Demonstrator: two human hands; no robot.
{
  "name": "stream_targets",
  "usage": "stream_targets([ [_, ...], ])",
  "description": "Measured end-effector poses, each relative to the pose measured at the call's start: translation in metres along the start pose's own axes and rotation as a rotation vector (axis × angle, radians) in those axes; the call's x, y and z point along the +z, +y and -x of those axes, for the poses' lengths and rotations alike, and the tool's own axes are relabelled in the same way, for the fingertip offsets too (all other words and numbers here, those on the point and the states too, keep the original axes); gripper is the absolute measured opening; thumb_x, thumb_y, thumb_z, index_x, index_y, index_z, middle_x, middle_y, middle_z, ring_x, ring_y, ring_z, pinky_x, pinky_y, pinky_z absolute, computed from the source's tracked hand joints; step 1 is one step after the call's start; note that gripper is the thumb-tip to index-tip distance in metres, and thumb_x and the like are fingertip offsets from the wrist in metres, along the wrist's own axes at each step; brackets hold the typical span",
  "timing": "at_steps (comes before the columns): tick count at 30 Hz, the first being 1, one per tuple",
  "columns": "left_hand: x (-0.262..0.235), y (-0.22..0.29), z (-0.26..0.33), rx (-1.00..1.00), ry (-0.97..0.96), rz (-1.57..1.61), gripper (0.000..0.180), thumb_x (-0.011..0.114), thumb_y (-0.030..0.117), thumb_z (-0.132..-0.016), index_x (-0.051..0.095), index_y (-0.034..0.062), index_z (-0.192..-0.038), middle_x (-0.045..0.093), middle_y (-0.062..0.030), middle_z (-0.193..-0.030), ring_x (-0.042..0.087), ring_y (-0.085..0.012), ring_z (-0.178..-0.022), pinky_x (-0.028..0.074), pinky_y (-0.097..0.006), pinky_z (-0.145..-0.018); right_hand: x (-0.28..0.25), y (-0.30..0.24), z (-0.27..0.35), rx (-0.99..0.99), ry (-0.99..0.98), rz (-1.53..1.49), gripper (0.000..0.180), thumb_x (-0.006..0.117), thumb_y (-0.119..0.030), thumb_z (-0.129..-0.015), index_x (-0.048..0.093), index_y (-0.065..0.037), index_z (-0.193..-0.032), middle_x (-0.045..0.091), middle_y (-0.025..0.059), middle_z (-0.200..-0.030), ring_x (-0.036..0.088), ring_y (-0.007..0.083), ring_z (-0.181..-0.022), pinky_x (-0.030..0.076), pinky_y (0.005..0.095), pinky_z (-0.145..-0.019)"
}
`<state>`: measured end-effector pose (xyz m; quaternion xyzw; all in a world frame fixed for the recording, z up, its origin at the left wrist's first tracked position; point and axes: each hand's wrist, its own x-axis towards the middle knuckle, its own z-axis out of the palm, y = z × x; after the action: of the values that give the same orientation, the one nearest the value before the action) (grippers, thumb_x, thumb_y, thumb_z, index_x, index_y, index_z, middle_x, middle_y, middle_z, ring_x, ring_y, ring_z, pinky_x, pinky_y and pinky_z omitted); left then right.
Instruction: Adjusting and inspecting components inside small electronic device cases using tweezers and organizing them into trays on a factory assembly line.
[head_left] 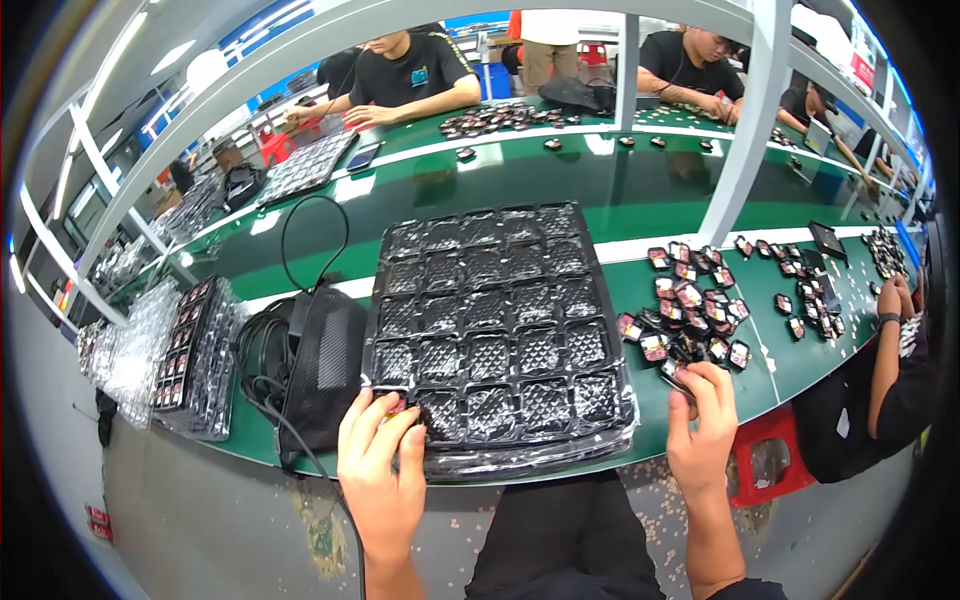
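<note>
A black plastic tray (pixel 490 310) with rows of square, textured compartments lies before me on top of other trays. My left hand (pixel 383 450) is at its near left corner, fingers closed around a small black piece with a pink and yellow label (pixel 397 406), partly hidden, in the corner compartment. The other compartments that show hold nothing. To the right of the tray lies a heap of small black labelled pieces (pixel 690 300). At the heap's near edge my right hand (pixel 705 430) pinches another such piece (pixel 676 374), mostly covered by the fingers.
Left of the tray are a black bag (pixel 325 360) with cables and wrapped stacks of filled trays (pixel 185 350). A white post (pixel 750 130) rises beyond the heap. More pieces lie to the right near a co-worker's arm (pixel 888 350). A red stool (pixel 770 465) stands below.
</note>
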<state>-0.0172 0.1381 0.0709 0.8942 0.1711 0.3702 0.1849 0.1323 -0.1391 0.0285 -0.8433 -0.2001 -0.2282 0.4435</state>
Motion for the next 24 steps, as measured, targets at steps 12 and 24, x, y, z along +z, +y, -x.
stream_targets([
  [12,0.004,-0.004,0.016,0.002,-0.077,-0.171,0.061,0.054,0.052,-0.102,0.063,-0.0014,-0.132,0.065,-0.0188,-0.135,0.041,-0.0438,-0.145,0.018,-0.059,-0.122,0.000,0.033,0.013,-0.120,-0.178,0.453,0.030,0.083,-0.021,-0.081,0.070,-0.010,-0.106,0.058,0.0119,-0.122,0.069,0.0306,-0.081,0.056,0.0416,-0.068],
  [24,0.042,0.032,0.083,0.527,-0.070,0.665,0.028,0.064,0.023,-0.099,0.062,-0.0019,-0.110,0.063,-0.0231,-0.119,0.066,-0.0439,-0.109,0.058,-0.056,-0.091,-0.025,0.034,0.049,0.083,-0.234,-0.122,0.034,0.091,-0.010,-0.069,0.066,-0.005,-0.091,0.067,0.0126,-0.106,0.071,0.0249,-0.080,0.058,0.0338,-0.064],
])
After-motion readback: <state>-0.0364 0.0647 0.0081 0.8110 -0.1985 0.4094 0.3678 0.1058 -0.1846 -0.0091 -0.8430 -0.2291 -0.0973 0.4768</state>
